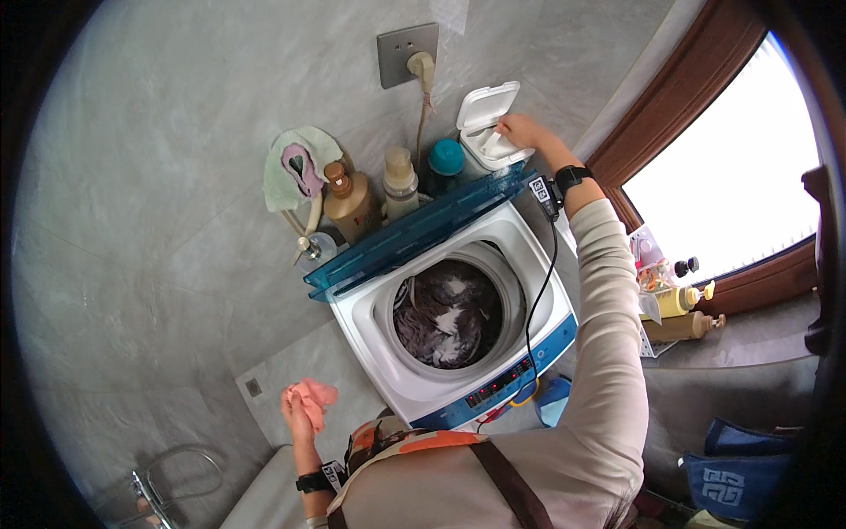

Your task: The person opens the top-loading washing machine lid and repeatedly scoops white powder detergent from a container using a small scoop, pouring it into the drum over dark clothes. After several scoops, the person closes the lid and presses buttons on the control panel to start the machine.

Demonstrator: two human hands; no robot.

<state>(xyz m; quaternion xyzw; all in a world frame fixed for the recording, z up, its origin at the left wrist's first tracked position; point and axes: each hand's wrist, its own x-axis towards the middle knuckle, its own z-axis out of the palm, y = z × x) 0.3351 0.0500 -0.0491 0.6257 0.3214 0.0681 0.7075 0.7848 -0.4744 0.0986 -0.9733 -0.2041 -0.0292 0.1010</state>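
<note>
My left hand (297,415) grips a coral-pink cloth (320,399), held off to the left of a top-loading washing machine (370,370). My right hand (522,131) reaches into a white flip-top box (521,157) behind the machine, its fingers on the handle of a white scoop (490,143). The box's hinged lid (488,106) stands up. The machine's translucent teal lid (410,238) is raised. Dark wet-looking laundry (423,297) fills the drum, with white patches (449,321) like powder or foam on it. Red lights glow on the control panel (499,383).
Behind the raised lid stand a brown pump bottle (350,202), a cream-capped bottle (400,188) and a teal-capped container (446,159). A plug (422,65) sits in the wall socket. A black cable (547,271) hangs from my right wrist across the machine. Bottles (674,301) fill a rack at right.
</note>
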